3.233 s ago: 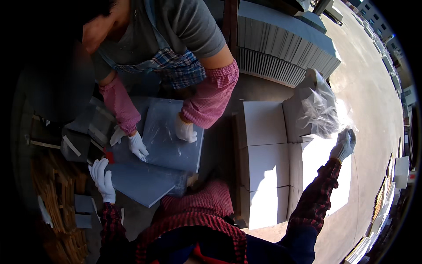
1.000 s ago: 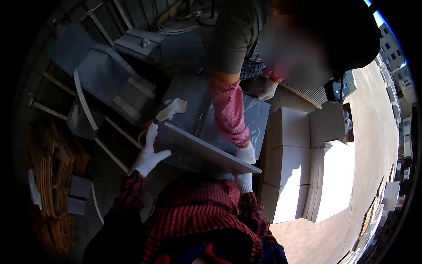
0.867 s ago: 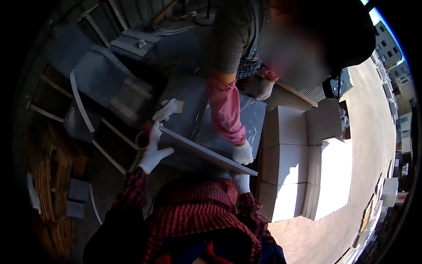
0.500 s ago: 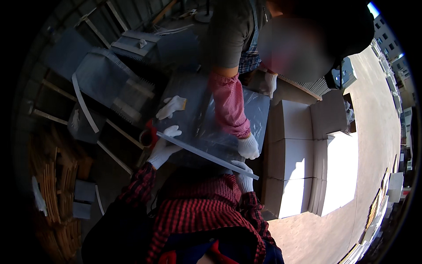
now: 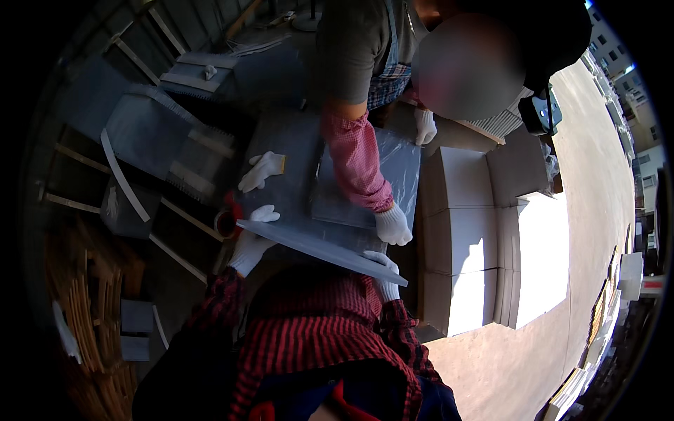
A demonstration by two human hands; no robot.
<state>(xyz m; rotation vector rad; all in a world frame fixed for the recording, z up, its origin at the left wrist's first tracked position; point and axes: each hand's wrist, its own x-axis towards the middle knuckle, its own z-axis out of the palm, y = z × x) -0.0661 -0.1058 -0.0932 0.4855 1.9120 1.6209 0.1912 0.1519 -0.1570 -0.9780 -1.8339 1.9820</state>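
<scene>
Thin grey panel (image 5: 319, 247) held level above the near edge of the surface (image 5: 281, 151), left hand (image 5: 251, 242) and right hand (image 5: 382, 275) each clenched on one end, probably to keep it from flexing. A co-worker's gloved hand (image 5: 393, 224) presses the clear plastic sheet (image 5: 393, 175) flat just beyond; white boxes (image 5: 463, 231) stacked off the right edge.

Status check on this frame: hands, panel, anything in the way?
Left hand and right hand grip grey panel, tilted. Co-worker's gloved hand on plastic sheet just beyond.

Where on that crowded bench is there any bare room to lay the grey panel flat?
Little. Both hands, left hand and right hand, grip the grey panel. The plastic-wrapped stack is under the co-worker's gloved hand. Free patches: the grey surface between that stack and the loose glove, and the white box tops to the right.
</scene>
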